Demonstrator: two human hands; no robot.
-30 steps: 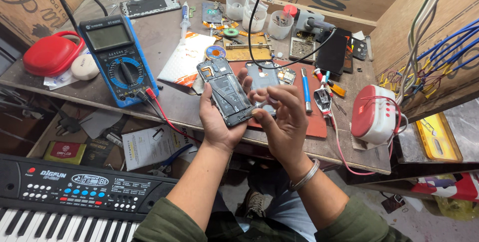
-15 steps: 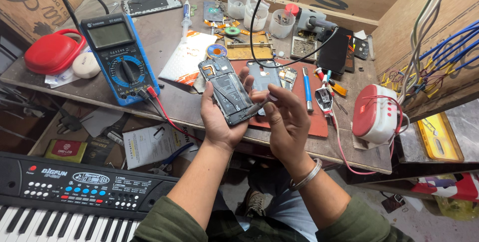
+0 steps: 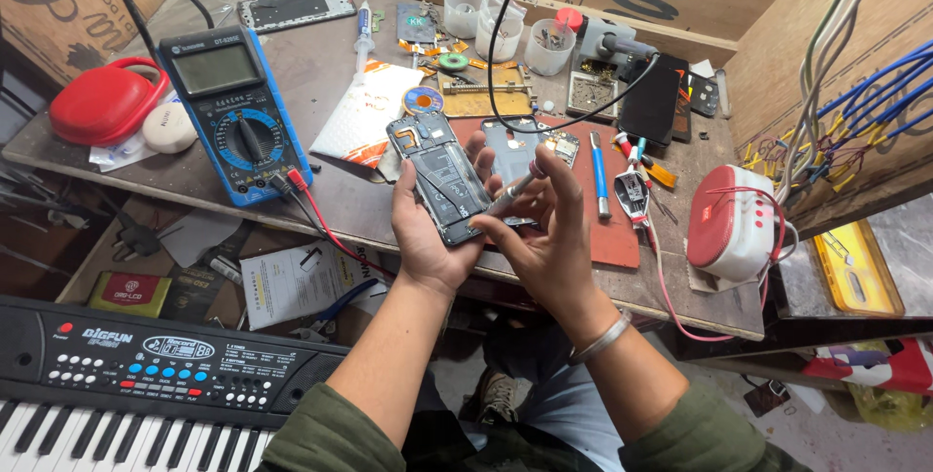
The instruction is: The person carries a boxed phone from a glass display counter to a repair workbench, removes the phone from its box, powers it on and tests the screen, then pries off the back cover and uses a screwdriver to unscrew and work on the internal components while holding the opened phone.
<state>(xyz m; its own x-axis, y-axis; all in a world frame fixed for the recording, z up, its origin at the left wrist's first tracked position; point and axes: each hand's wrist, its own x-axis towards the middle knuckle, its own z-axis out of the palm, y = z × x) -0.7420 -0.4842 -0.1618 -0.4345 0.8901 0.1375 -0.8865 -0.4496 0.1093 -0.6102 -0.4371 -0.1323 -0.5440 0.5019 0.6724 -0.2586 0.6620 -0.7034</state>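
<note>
We hold an opened phone (image 3: 442, 180) in our left hand (image 3: 428, 234), fingers wrapped around its edges, back cover off so the inner parts face up. The phone sits tilted just above the near edge of the workbench (image 3: 340, 205). Our right hand (image 3: 549, 234) pinches a thin metal tool (image 3: 513, 190), its tip touching the phone's lower right edge. A metal bangle (image 3: 601, 338) rings the right wrist.

Places relative to the phone: a blue multimeter (image 3: 233, 112) lies to the left, its red and black leads trailing toward us. Farther left sit a red case (image 3: 105, 103) and a white oval object (image 3: 169, 128). Behind the phone lies a red mat (image 3: 607, 229) with a second opened phone (image 3: 520, 141) and a blue pen-like tool (image 3: 600, 173) on it. 3 white cups (image 3: 505, 30) stand well behind. To the right sits a red and white speaker (image 3: 731, 222) with a red cable. A black keyboard (image 3: 126, 375) with white keys lies below and left, nearer to us.
</note>
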